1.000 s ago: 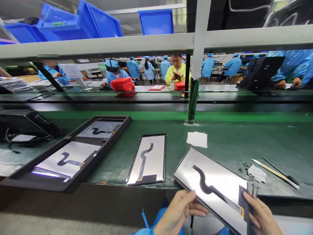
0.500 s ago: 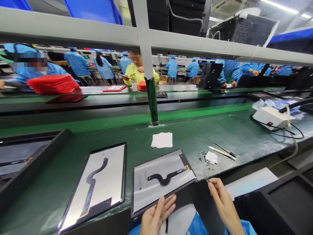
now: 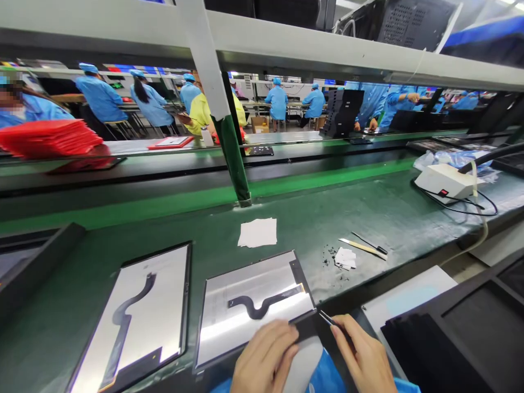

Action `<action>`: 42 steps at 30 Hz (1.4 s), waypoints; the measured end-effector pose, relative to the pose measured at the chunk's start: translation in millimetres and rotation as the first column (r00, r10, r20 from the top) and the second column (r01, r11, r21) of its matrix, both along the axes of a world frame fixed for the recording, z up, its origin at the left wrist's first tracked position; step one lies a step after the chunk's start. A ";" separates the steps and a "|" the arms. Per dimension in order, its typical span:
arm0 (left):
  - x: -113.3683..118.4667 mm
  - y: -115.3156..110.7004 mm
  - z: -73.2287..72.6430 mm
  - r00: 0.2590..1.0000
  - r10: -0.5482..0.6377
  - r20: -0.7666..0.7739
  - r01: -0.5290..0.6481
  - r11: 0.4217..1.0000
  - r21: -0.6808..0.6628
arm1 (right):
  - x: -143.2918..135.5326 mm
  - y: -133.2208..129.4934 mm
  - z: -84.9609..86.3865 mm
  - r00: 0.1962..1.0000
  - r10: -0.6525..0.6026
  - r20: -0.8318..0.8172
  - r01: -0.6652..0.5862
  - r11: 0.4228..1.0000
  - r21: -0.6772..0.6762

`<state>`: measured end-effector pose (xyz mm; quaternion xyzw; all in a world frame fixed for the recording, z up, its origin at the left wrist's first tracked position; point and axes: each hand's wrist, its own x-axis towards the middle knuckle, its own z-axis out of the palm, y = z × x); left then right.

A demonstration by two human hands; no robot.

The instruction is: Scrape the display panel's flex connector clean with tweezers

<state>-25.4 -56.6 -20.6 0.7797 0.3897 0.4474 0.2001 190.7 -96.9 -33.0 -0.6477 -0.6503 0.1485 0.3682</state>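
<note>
Left hand (image 3: 266,357): fingers bent and close together by the near edge of the flat silver screen panel with a black frame (image 3: 256,286); back of hand hides their undersides, can't tell grip or contact; wrist cut off by bottom border.
Right hand (image 3: 362,349): thumb and fingers pinched closed on the slim metal tweezers (image 3: 326,317); tips reach toward panel's near right corner, touching or just short unclear; rear of tool hidden in hand.
Panel: lies back up on the dark green desk (image 3: 286,224), in front of the left hand; part of near edge covered by that hand; glare washes out its surface.
Ribbon: wavy black flat cable (image 3: 257,312) across panel back; its right end runs to a yellowish strip, fine detail too small.
Second panel: similar silver panel with dark cable (image 3: 158,297), left of first, apart; lower end cut off.
Between hands: white patch (image 3: 305,360), partly covered, hard to identify.
Desk right: small white slips (image 3: 346,258), black crumbs beside them, yellow-handled blade (image 3: 364,248), thin black tool (image 3: 380,249).
Trays: black tray at left (image 3: 45,267) and black tray at right (image 3: 470,316), both cropped.
Background: yellow-clad person (image 3: 200,112) partly behind post (image 3: 202,54).
</note>
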 end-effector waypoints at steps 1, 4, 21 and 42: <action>2.3 9.5 -0.4 0.994 -0.016 -0.110 0.035 0.984 0.173 | -1.8 0.3 0.7 1.000 -0.002 0.016 0.002 1.000 0.008; 9.5 32.5 -8.0 0.942 -0.003 -0.335 0.135 0.918 0.372 | -6.2 1.0 1.1 0.998 -0.006 0.061 0.005 1.000 0.021; 13.2 34.1 -16.7 0.929 -0.020 -0.369 0.148 0.934 0.324 | -7.8 3.8 12.0 0.977 0.020 0.214 -0.026 0.999 0.025; 15.3 30.4 -13.3 0.913 0.038 -0.405 0.121 0.926 0.359 | 12.7 29.8 29.6 0.976 0.213 0.031 -0.193 0.930 -0.312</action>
